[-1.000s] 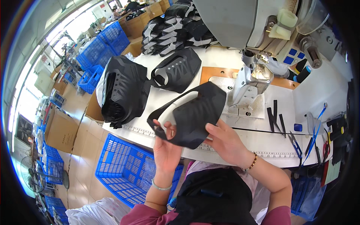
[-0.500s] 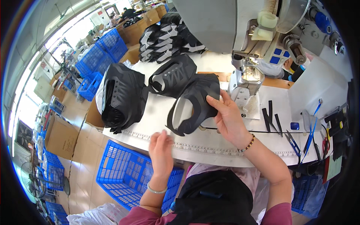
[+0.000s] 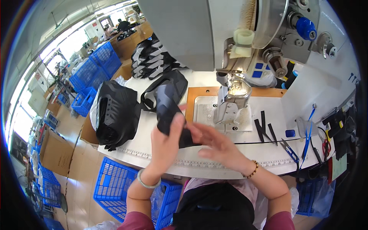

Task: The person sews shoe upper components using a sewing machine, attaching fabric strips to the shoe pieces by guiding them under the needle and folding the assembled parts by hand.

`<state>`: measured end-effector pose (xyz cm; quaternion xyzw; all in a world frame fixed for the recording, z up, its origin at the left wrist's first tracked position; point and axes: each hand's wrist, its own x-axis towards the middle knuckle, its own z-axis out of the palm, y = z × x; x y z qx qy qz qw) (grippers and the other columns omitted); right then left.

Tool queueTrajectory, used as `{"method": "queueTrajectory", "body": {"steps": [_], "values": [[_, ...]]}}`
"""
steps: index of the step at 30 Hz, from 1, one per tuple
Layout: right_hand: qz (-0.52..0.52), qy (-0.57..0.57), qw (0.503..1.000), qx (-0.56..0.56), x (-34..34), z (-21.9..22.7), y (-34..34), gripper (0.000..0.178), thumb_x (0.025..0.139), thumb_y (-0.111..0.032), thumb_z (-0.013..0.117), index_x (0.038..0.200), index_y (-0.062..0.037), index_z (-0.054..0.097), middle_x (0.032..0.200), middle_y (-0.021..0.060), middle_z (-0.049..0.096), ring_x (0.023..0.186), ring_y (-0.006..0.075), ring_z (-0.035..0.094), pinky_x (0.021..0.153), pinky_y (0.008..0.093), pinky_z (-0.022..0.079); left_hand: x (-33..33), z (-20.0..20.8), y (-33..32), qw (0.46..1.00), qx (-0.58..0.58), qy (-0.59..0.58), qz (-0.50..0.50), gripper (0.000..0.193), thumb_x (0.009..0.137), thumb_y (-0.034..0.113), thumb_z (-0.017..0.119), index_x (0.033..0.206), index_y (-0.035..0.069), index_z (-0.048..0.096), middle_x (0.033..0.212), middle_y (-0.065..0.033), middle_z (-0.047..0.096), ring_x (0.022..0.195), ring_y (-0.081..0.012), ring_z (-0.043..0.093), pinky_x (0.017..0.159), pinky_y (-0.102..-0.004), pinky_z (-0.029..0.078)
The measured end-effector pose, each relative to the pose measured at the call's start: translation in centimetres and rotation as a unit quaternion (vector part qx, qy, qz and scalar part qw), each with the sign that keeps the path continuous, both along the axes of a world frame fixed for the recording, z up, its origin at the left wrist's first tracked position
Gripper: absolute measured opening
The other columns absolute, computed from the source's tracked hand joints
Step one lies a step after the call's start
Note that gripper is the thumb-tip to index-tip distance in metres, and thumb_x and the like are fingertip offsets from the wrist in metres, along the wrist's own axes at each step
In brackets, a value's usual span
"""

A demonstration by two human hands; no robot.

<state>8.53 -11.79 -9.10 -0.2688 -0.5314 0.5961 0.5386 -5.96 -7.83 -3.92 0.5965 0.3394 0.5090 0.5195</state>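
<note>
My left hand [image 3: 166, 143] grips a black shoe upper [image 3: 167, 105], held tilted above the white table in front of the sewing machine. My right hand [image 3: 218, 147] is beside it, fingers loosely apart, their tips close to my left thumb; any contact with the upper is hard to make out. Behind the held piece lies another black shoe upper [image 3: 179, 85]. A bundle of nested black uppers [image 3: 119, 111] rests at the table's left side. Farther back is a pile of black and grey uppers [image 3: 153, 57].
The sewing machine's needle area [image 3: 234, 101] stands right of my hands. Black strips [image 3: 263, 128], blue-handled snips [image 3: 290, 152] and red-handled scissors [image 3: 326, 147] lie to the right. Below the table edge is a blue crate [image 3: 115, 184]. A ruler tape [image 3: 207, 165] runs along the front.
The shoe upper has passed from my right hand's grip to my left and has been turned. My left hand has moved up to it. The view has shifted toward the right.
</note>
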Motion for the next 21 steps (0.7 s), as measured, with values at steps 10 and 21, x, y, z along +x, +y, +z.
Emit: {"method": "queueTrajectory", "body": {"steps": [10, 21], "values": [[-0.191, -0.024, 0.978, 0.078, 3.2, 0.8, 0.7, 0.011, 0.087, -0.013, 0.057, 0.085, -0.0023, 0.055, 0.072, -0.0034, 0.052, 0.066, 0.0026, 0.041, 0.06, 0.0182, 0.035, 2.4, 3.5, 5.5, 0.961, 0.128, 0.245, -0.018, 0.03, 0.086, 0.019, 0.057, 0.066, -0.003, 0.049, 0.058, -0.0018, 0.053, 0.057, -0.0051, 0.054, 0.047, -0.0221, 0.04], [-0.33, 0.016, 0.941, 0.07, 4.6, 0.4, 1.5, 0.011, 0.087, -0.01, 0.057, 0.082, -0.0016, 0.053, 0.073, -0.0045, 0.049, 0.067, 0.0026, 0.041, 0.062, 0.0177, 0.035, 7.1, 4.5, 8.4, 0.937, 0.123, 0.3, -0.128, 0.022, 0.087, 0.009, 0.045, 0.076, -0.007, 0.056, 0.054, -0.0075, 0.052, 0.046, -0.0125, 0.049, 0.046, -0.026, 0.04]]}}
